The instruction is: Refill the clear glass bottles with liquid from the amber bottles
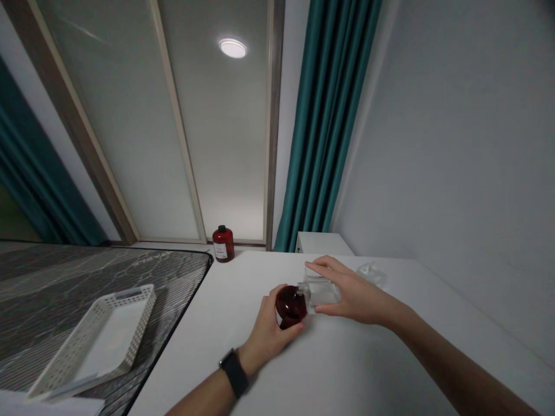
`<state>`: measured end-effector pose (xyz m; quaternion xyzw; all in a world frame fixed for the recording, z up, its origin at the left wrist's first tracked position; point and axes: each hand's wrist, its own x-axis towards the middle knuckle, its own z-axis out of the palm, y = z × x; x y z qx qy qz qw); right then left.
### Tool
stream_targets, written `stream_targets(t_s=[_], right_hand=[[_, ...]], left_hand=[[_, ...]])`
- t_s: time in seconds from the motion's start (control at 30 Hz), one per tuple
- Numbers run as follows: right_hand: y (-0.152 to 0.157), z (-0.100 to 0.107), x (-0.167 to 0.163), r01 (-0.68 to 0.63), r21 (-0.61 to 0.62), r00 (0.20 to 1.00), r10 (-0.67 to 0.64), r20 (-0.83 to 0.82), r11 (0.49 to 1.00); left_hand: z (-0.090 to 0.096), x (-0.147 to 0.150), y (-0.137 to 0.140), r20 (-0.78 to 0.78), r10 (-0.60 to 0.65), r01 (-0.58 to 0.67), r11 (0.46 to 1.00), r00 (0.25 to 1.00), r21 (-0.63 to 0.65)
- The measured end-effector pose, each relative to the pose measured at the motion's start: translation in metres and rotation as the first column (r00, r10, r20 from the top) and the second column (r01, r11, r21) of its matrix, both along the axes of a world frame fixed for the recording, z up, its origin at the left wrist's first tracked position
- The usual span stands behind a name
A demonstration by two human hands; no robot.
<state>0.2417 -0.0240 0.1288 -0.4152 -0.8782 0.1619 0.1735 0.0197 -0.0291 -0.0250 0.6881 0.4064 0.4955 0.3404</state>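
My left hand (272, 329) is wrapped round a dark red, glossy bottle (291, 305) with a rounded body. In my right hand (344, 292) is a clear square bottle (321, 292), gripped from the right and tipped on its side. Its neck points left and meets the top of the red bottle; whether liquid passes between them I cannot tell. A second red bottle (223, 245), with a black cap and a white label, stands upright at the far left edge of the white table (260, 271).
Crumpled clear plastic (372, 274) lies behind my right wrist. A white perforated basket (130, 323) sits on a dark striped surface (173, 289) at the left. Beyond the table are a white cabinet (323, 242), a teal curtain (329, 127) and frosted glass doors (217, 144).
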Motion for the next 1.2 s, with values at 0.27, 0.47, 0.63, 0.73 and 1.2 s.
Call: stream_targets(t_s=[0.27,0.47,0.63,0.73,1.2], right_hand=[[-0.0006,0.001,-0.0007,-0.005,0.005,1.0,0.005,-0.014,1.0],[-0.0002,0.0004,0.0003,-0.035,0.041,0.998,0.037,-0.042,0.999],[0.0003,-0.0002,-0.0001,-0.039,0.054,0.997,0.042,-0.062,0.998],[0.0008,0.0,-0.0003,-0.047,0.06,0.997,0.051,-0.065,0.997],[0.0008,0.0026,-0.0007,-0.07,0.066,0.995,0.074,-0.06,0.995]], left_hand=[[0.0005,0.0004,-0.0002,0.0,-0.001,0.001,1.0,1.0,-0.018],[0.0026,0.0008,-0.0007,0.001,0.0,0.0,1.0,1.0,-0.018],[0.0035,0.0006,-0.0004,-0.005,0.0,0.0,1.0,1.0,-0.019],[0.0043,0.0007,-0.0004,-0.011,-0.005,0.005,1.0,1.0,-0.023],[0.0053,0.0001,0.0,-0.013,-0.011,0.011,1.0,1.0,-0.005]])
